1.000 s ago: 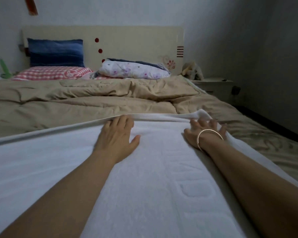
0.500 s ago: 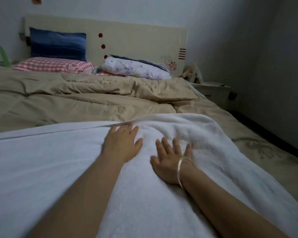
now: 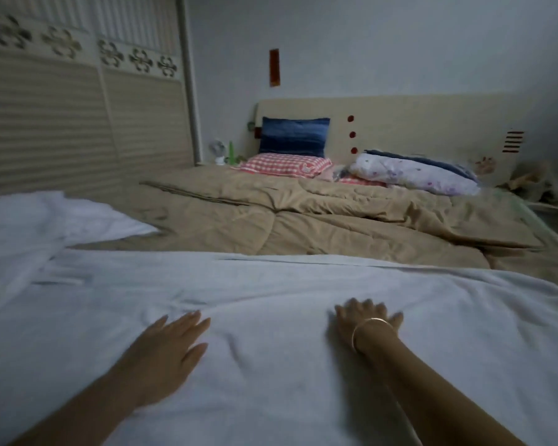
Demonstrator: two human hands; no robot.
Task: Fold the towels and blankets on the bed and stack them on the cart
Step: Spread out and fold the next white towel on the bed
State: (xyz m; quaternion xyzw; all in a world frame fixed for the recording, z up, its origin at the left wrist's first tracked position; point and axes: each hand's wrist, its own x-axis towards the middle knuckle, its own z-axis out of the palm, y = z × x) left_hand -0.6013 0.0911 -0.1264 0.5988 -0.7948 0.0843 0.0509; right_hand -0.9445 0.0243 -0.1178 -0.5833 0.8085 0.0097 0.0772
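Early: left hand (image 3: pixel 165 352) and right hand (image 3: pixel 363 320), both spread flat, are pressing the white towel (image 3: pixel 271 278) under them; second towel (image 3: pixel 62 217) is lying rumpled beyond the left hand; cart unseen.

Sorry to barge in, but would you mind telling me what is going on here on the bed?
A person is working on a large white towel spread across the near part of the bed. Both hands rest flat on it with straight fingers, the left hand and the right hand, which wears a bangle. The towel is not yet folded. More white cloth lies crumpled to the left, and a tan quilt lies beyond. No cart is in view.
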